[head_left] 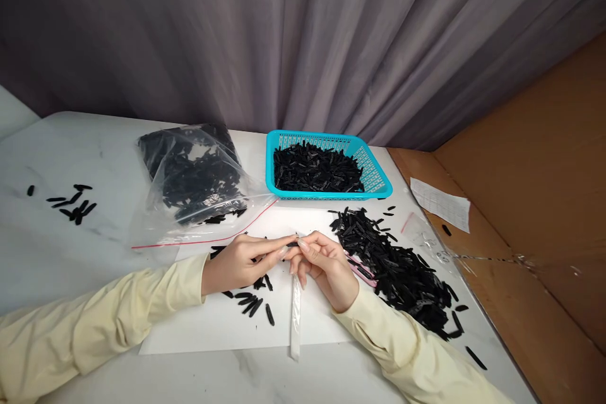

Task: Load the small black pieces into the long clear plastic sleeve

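Over the white sheet, my left hand (pixel 253 259) and my right hand (pixel 329 265) meet fingertip to fingertip. Pinched between them is a small, slim black piece (pixel 293 244), mostly covered by the fingers; I cannot make out its exact kind. A narrow white and clear plastic strip (pixel 296 319) runs from below the right fingers toward the sheet's front edge; whether those fingers grip it I cannot tell. Several similar black pieces (pixel 253 304) lie on the sheet under and beside my left hand. A large heap of them (pixel 402 271) spreads to the right of my right hand.
Behind the hands stands a blue basket (pixel 330 196) filled with black pieces. Left of it lies a clear zip bag (pixel 156 221) holding more. Scattered pieces (pixel 76 205) rest at far left. A pink item (pixel 362 271), printed paper (pixel 440 202) and brown board (pixel 530 202) are at right.
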`<state>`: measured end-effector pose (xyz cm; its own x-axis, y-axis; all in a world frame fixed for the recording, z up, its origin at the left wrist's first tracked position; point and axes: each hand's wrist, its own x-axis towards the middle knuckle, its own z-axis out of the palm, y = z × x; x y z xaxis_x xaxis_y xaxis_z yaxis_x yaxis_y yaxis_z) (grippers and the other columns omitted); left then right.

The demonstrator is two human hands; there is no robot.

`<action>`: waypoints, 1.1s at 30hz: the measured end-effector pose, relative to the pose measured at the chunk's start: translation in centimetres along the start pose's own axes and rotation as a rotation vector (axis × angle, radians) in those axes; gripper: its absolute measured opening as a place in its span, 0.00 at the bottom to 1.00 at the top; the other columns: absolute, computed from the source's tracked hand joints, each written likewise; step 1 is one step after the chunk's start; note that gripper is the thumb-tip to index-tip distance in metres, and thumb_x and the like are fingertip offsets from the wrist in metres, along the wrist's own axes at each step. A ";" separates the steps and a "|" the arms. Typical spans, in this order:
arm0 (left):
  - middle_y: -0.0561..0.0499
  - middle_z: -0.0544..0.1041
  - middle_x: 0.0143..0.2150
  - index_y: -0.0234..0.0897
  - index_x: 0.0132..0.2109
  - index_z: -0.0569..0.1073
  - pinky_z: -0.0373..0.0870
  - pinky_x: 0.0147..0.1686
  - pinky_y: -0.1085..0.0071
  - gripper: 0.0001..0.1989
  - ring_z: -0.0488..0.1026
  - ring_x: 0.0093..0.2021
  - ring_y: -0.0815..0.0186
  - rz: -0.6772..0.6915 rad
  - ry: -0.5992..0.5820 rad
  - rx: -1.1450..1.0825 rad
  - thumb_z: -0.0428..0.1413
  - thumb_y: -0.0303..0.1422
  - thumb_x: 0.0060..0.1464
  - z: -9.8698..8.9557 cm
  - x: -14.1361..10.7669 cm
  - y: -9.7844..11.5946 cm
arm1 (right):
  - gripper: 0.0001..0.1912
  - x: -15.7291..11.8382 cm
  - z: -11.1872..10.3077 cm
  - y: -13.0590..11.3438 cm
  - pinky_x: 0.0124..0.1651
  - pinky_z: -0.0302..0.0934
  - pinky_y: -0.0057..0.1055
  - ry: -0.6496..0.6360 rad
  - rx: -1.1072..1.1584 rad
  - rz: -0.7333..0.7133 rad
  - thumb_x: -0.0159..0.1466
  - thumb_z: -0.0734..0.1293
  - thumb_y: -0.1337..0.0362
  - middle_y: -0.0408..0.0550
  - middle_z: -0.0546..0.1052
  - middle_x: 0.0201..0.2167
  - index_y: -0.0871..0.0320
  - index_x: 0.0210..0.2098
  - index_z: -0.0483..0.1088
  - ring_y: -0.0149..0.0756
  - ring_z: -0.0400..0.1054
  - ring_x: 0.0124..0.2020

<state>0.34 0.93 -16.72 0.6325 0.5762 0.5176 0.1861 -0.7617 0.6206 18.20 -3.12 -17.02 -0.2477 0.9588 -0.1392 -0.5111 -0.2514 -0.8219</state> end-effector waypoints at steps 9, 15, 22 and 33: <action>0.59 0.62 0.15 0.28 0.52 0.72 0.54 0.14 0.79 0.16 0.53 0.14 0.76 0.003 0.027 -0.031 0.47 0.28 0.60 0.1 0.0 -0.1 | 0.07 -0.3 -0.1 0.3 0.19 0.62 0.23 -0.024 -0.089 -0.052 0.59 0.68 0.63 0.50 0.79 0.29 0.61 0.29 0.68 0.30 0.70 0.22; 0.59 0.61 0.15 0.25 0.51 0.72 0.55 0.15 0.79 0.16 0.54 0.15 0.75 -0.008 0.011 -0.025 0.47 0.27 0.60 0.2 -0.2 -0.2 | 0.08 -0.5 -0.1 0.3 0.19 0.63 0.26 -0.050 -0.113 -0.042 0.59 0.68 0.61 0.52 0.79 0.31 0.60 0.33 0.68 0.33 0.71 0.23; 0.59 0.63 0.14 0.27 0.52 0.71 0.55 0.14 0.80 0.17 0.53 0.14 0.76 -0.029 -0.002 -0.011 0.46 0.28 0.60 0.1 -0.1 -0.1 | 0.08 -0.4 0.1 0.1 0.19 0.63 0.26 -0.058 -0.075 0.006 0.60 0.67 0.61 0.52 0.79 0.33 0.60 0.33 0.67 0.34 0.72 0.24; 0.58 0.66 0.14 0.28 0.51 0.72 0.56 0.14 0.79 0.16 0.56 0.13 0.76 0.020 0.008 0.031 0.46 0.28 0.60 0.4 -0.2 -0.3 | 0.11 -0.3 0.2 0.1 0.18 0.63 0.24 -0.050 -0.090 0.010 0.61 0.65 0.58 0.52 0.79 0.32 0.60 0.29 0.67 0.33 0.72 0.23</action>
<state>0.47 0.91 -17.20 0.6304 0.5629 0.5346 0.1967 -0.7819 0.5915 18.03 -3.41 -16.89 -0.2944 0.9479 -0.1216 -0.4329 -0.2458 -0.8673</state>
